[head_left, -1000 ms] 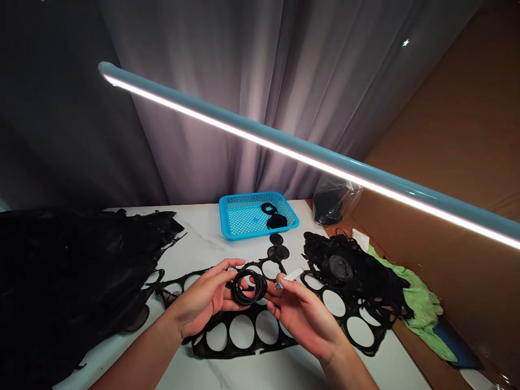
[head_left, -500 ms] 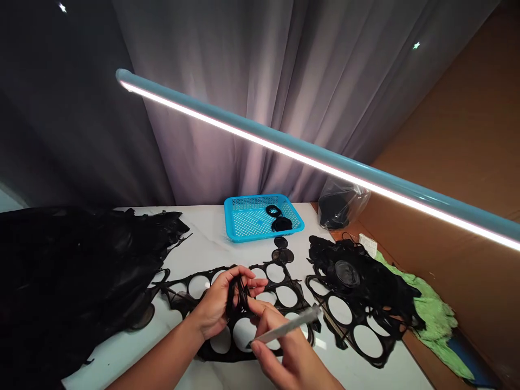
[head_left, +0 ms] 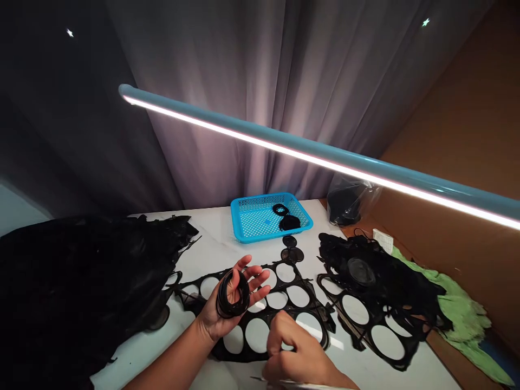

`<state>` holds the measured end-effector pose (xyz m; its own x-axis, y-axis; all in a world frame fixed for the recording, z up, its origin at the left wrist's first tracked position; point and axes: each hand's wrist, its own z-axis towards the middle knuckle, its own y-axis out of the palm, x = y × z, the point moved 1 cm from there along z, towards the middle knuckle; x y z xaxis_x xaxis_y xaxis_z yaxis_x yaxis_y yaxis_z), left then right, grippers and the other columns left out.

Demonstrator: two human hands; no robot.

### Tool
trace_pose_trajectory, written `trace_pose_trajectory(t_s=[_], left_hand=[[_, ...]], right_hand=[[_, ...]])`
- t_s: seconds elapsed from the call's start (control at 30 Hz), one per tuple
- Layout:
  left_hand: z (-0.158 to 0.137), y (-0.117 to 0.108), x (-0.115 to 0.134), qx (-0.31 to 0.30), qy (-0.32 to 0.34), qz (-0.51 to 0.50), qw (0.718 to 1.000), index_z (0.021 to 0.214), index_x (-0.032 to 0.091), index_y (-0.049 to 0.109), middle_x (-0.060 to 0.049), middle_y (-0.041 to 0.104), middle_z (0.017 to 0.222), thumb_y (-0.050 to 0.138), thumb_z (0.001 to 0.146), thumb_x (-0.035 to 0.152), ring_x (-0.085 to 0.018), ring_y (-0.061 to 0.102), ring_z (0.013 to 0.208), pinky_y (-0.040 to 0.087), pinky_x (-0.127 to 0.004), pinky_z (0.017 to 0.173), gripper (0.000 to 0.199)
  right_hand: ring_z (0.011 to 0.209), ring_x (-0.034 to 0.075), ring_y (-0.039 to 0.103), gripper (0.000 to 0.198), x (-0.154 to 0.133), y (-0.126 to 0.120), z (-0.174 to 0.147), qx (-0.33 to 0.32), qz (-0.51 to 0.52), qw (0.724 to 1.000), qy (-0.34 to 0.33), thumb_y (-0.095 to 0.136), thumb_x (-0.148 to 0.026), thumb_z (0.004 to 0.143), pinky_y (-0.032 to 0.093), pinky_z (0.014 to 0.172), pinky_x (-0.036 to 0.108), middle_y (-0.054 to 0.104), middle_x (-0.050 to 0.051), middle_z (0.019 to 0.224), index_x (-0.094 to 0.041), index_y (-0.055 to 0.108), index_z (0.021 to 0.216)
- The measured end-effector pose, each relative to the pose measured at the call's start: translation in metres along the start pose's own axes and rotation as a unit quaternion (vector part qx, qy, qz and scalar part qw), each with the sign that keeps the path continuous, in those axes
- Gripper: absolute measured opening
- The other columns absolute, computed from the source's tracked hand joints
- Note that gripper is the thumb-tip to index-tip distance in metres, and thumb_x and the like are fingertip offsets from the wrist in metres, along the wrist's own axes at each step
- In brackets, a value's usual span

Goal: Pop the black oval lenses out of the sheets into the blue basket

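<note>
My left hand point(head_left: 227, 309) is raised palm-up over the table and holds a bundle of black rubber rings point(head_left: 232, 295) in its fingers. Low in the view, my right hand point(head_left: 298, 357) is curled shut on a thin white tool point(head_left: 303, 384) that lies along the bottom edge. Under both hands lies a black rubber sheet point(head_left: 280, 311) punched with round holes. A blue plastic basket point(head_left: 260, 222) farther back holds a few black rings point(head_left: 286, 216).
A big heap of black scrap point(head_left: 81, 287) fills the left side. Another punched sheet and scrap pile point(head_left: 374, 287) lie to the right, beside a green cloth point(head_left: 463, 314). Two black discs point(head_left: 290, 248) sit near the basket. A light bar point(head_left: 309, 154) crosses overhead. A bagged item point(head_left: 349, 203) stands behind.
My right hand dropped low and toward me with the white tool. My left hand turned the ring bundle and opened its fingers, palm up.
</note>
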<state>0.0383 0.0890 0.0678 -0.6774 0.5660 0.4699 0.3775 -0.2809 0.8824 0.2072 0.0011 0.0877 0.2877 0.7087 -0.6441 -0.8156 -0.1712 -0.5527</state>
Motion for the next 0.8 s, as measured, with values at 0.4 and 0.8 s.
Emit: trace_pose_trajectory(t_s=[0.4,0.8], left_hand=[[0.010,0.021,0.019,0.011,-0.007,0.353,0.935,0.120,0.023,0.057,-0.006,0.067,0.101,0.044,0.101,0.040,-0.026,0.065,0.102,0.048,-0.045,0.092,0.028],[0.209,0.044,0.090,0.075,-0.053,0.815,0.572,0.123,0.018,0.057,-0.009,0.058,0.124,0.059,0.096,0.032,-0.023,0.062,0.102,0.053,-0.043,0.085,0.030]], right_hand=[[0.054,0.015,0.044,0.039,0.010,0.008,-0.004,0.085,0.010,0.994,-0.065,0.035,-0.043,0.098,0.033,0.058,0.033,0.050,0.000,0.057,-0.024,0.061,0.075],[0.049,0.012,0.041,0.036,0.015,-0.005,0.012,0.211,-0.070,0.970,-0.095,0.037,-0.036,0.096,0.033,0.055,0.030,0.048,-0.002,0.051,-0.022,0.053,0.068]])
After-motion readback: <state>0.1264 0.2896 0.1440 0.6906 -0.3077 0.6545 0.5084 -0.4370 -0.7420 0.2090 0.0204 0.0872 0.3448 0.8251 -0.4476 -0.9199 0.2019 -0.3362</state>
